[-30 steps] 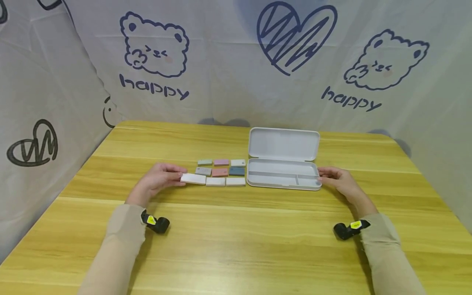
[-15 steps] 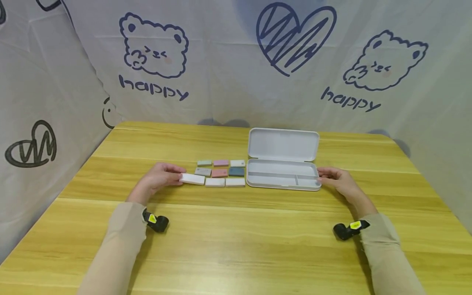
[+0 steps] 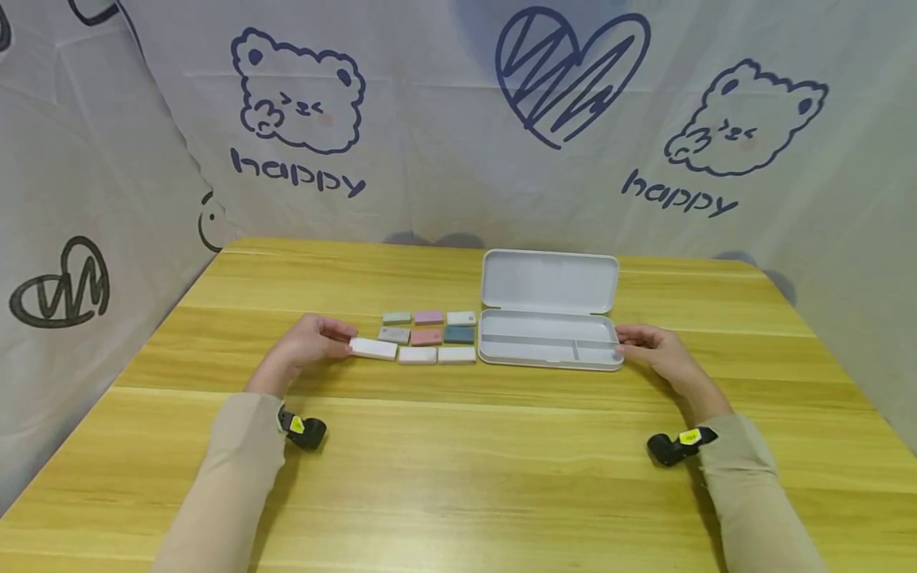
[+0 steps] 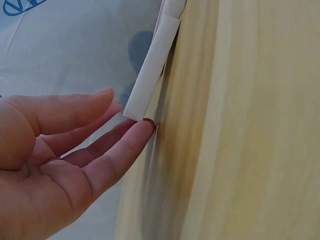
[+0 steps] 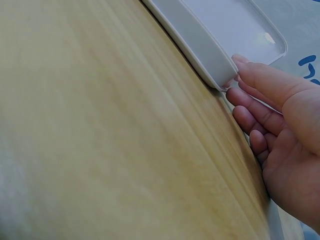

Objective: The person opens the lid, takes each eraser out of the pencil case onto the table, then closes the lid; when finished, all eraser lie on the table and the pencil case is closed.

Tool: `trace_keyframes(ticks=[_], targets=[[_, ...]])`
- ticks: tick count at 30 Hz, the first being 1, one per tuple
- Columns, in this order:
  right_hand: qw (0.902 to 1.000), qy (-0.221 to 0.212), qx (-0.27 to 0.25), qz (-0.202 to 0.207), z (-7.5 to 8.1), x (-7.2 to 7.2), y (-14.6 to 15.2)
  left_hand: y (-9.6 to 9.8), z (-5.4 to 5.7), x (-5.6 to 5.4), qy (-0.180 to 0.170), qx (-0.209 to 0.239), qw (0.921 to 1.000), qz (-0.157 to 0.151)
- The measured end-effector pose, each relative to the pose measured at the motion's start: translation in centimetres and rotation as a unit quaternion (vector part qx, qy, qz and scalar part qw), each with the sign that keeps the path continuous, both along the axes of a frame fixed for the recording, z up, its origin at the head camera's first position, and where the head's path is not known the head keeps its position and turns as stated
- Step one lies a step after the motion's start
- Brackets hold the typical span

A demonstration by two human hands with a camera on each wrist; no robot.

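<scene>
In the head view my left hand (image 3: 302, 352) is at the left end of a long white block (image 3: 372, 348), which looks like an eraser. Seen from the left wrist, its fingertips touch or nearly touch the end of the white block (image 4: 152, 70), with the thumb apart. Two shorter white erasers (image 3: 418, 356) continue that front row. Behind lie more small erasers: grey, salmon (image 3: 426, 337), blue (image 3: 458, 334), green, pink and white. My right hand (image 3: 657, 350) holds the right end of an opened white pencil case (image 3: 548, 364), thumb at its rim (image 5: 222, 55) and fingers curled outside.
The pencil case's lid (image 3: 550, 282) stands raised at the back. Divider walls split its tray into compartments, with nothing seen in them. Everything rests on a wooden table (image 3: 473, 461), and a printed cloth (image 3: 437, 119) hangs behind it.
My left hand has drawn very slightly left from the long white eraser. The right hand, pencil case and other erasers look unmoved; the head view shifts a little.
</scene>
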State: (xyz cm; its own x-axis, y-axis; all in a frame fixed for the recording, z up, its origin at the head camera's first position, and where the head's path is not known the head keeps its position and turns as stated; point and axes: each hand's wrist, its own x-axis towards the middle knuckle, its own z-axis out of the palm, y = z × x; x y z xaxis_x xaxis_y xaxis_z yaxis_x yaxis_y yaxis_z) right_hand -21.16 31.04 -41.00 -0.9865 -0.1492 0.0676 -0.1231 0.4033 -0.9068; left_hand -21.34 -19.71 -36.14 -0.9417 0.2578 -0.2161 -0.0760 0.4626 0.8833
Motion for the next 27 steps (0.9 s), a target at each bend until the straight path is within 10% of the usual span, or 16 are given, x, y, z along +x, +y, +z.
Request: trace_keyframes(ticks=[17,27], targets=[[1.0000,-0.006,0.004,-0.002,-0.1,0.0,0.1,0.5,0.1,-0.9,0.039,-0.013,0.9965,0.072],[1.0000,-0.001,-0.001,0.003,-0.2,-0.1,0.2,2.6,0.4,-1.5,0.059,0.026,0.9971,0.039]])
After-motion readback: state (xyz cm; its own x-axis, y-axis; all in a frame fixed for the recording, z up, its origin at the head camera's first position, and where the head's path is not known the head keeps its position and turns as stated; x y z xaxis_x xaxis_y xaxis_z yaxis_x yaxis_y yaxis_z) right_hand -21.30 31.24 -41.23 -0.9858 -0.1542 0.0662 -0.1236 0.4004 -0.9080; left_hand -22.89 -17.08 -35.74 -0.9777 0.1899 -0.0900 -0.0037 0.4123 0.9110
